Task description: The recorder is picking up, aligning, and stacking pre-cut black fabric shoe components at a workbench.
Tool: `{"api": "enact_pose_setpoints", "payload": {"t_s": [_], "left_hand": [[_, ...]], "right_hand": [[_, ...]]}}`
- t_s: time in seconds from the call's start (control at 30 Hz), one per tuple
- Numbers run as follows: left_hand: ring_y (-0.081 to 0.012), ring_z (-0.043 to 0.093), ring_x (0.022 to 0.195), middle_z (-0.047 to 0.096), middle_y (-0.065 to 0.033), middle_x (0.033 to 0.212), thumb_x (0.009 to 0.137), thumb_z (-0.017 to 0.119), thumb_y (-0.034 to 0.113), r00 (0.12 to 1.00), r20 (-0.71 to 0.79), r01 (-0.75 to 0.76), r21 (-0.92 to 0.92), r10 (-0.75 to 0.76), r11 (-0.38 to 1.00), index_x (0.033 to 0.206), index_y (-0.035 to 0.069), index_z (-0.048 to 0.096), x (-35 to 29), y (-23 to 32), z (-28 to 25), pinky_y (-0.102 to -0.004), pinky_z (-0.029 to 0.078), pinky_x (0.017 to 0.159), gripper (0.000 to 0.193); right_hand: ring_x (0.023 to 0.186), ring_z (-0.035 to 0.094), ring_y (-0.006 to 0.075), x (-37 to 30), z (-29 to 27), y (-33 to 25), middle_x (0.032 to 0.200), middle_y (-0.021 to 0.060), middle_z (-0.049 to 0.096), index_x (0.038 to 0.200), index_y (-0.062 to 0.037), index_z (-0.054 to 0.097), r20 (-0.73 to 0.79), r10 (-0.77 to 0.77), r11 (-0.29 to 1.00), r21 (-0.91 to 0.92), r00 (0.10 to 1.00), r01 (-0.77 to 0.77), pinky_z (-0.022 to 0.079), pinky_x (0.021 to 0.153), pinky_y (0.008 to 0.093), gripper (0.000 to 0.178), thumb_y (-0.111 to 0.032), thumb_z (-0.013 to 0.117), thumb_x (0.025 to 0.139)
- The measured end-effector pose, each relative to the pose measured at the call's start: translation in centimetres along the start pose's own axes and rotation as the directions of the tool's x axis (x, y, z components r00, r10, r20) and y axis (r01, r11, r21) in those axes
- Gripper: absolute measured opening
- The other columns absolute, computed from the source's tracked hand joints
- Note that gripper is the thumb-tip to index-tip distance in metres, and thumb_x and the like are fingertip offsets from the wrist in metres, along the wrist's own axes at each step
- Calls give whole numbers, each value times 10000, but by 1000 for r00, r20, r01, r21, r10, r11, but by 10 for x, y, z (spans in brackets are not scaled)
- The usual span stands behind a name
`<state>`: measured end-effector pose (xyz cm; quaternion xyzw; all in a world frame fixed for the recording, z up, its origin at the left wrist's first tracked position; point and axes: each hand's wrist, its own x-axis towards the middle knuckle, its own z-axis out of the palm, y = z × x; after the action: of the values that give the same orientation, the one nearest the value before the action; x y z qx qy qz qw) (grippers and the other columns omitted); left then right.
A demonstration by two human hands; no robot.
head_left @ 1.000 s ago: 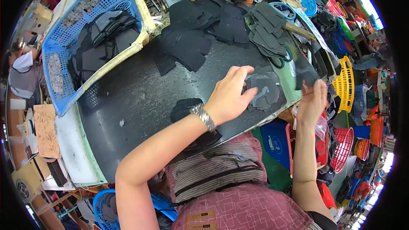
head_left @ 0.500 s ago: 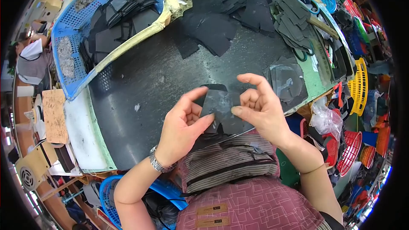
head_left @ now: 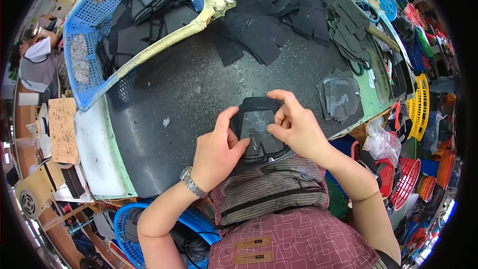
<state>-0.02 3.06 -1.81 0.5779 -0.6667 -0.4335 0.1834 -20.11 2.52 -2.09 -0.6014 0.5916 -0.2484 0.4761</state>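
A small dark grey flat piece [head_left: 257,124], narrower at its far end, lies on top of black flat pieces [head_left: 256,101] at the near edge of the work surface. Its material cannot be told. My left hand [head_left: 216,154], with a metal watch at the wrist, is at its left side. The thumb tip is by the piece's left edge, and the forefinger stands apart from it. My right hand [head_left: 298,132] rests its thumb tip on the piece's right edge. The right forefinger stretches out above, while the other fingers curl loosely. Neither hand is wrapped round anything.
A blue basket [head_left: 84,100] of black pieces stands far left. Black cut sheets [head_left: 259,37] are piled at the back. Grey pieces [head_left: 351,30] and a smaller stack [head_left: 341,94] lie to the right. A blue tub [head_left: 122,226] is below the table at left.
The grey piece, tilted between my hands before, now lies flatter over the black pieces. My left hand's fingers have drawn slightly away from it. The view has shifted slightly.
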Motion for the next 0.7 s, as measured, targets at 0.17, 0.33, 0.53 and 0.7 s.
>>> {"api": "enact_pose_setpoints", "payload": {"t_s": [0.17,0.33,0.53,0.7], "left_hand": [[-239,609,679,598,-81,753,754,701,103,880,-185,-398,215,437,892,1138,70,552,46,16,-4,-346,488,611,413],[-298,582,935,605,-127,994,730,689,105,699,-174,-502,572,693,649,991,43,612,137,34,22,-376,494,798,278],[-230,663,775,680,-138,864,804,653,153,862,-164,-400,358,479,844,993,48,671,157,33,1,-345,511,690,217],[-135,631,706,674,-140,826,861,608,77,822,-412,-444,-33,392,896,1004,-1,651,117,52,-20,-264,485,656,168]], "right_hand": [[604,595,255,-8,1,1,733,92,579,1204,-95,459,-83,-312,859,-450,946,244,479,569,362,530,-124,728,748],[573,556,167,-8,-11,2,697,55,555,1041,-58,584,-280,-361,928,-202,890,313,470,537,289,307,-110,717,769],[835,606,265,37,-39,15,870,94,624,1029,-58,590,-183,-658,709,-475,730,521,500,732,357,255,-109,659,789],[1055,546,313,110,-39,18,1048,158,595,1094,-22,529,-11,-602,625,-629,799,462,420,903,394,325,-66,620,785]]}}
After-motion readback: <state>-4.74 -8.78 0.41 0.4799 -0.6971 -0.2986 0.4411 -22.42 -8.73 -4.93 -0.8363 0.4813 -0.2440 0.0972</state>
